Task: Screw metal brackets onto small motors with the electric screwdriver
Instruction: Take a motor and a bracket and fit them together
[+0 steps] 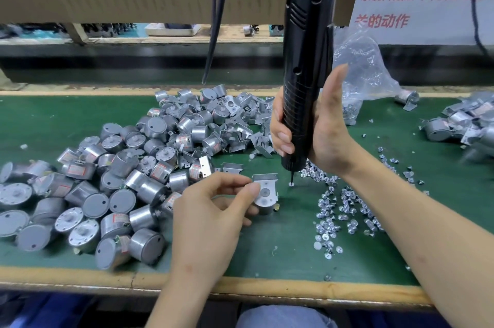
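Note:
My left hand (213, 210) holds a small silver motor (264, 203) on the green mat, thumb and fingers pinching the metal bracket (267, 183) laid on its top. My right hand (318, 129) grips the black electric screwdriver (304, 73), which hangs upright from a cord. Its bit tip touches a single screw (291, 183) on the mat, just right of the held motor. Loose screws (344, 210) lie scattered to the right.
A big heap of silver motors (88, 194) fills the left of the green mat (283, 247); loose brackets (240, 116) pile behind. A clear plastic bag (366, 71) stands at the back right. More bracketed motors (459, 124) lie far right. Black cables (213, 20) hang down.

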Tool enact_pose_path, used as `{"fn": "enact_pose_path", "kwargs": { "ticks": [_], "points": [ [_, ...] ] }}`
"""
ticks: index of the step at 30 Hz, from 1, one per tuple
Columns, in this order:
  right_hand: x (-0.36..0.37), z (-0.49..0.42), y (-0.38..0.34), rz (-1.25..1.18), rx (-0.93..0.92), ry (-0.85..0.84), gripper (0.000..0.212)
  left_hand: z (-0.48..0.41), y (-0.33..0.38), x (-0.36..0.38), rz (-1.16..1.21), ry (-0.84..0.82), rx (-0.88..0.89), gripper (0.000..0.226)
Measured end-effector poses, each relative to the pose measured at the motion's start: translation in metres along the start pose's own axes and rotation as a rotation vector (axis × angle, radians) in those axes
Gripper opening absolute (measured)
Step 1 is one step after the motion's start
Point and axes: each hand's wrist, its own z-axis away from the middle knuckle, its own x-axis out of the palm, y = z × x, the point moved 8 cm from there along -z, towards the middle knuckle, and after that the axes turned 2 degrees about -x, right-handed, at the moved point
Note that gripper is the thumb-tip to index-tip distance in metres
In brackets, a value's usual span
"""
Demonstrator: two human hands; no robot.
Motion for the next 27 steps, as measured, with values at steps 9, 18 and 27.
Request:
{"fn": "enact_pose_path", "kwargs": {
  "ticks": [9,18,27],
  "points": [
    [0.003,-0.001,-0.007,0.020,-0.027,0.032,0.079,0.000,-0.004,0.001,-0.187,0.042,0.031,0.018],
    [0.013,0.003,-0.029,-0.006,-0.146,0.079,0.073,0.002,0.000,0.016,-0.347,-0.164,0.123,0.045],
    [0.032,0.006,-0.028,-0.050,-0.153,-0.002,0.071,0.002,0.002,0.017,-0.346,-0.173,0.165,0.038]
  ]
}}
